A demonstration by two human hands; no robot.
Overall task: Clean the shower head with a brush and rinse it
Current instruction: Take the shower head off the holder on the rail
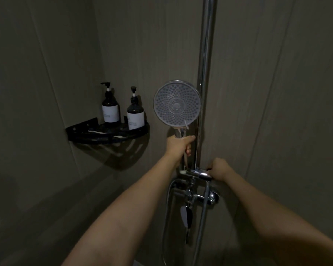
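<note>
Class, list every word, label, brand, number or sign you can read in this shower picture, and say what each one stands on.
None can be read.
White label on the left dark pump bottle: faint grey lines of print, too small and blurred.
White label on the right dark pump bottle: the same, unreadable.
Round grey shower head, chrome tap fittings: no visible markings.

A black metal corner shelf (88, 129) is fixed where two grey tiled walls (46, 73) meet. Two dark pump bottles with white labels stand upright on it, near each other: the taller one (110, 108) nearer the corner, the other (135, 115) to its right by the shelf's curved front rail.
</note>
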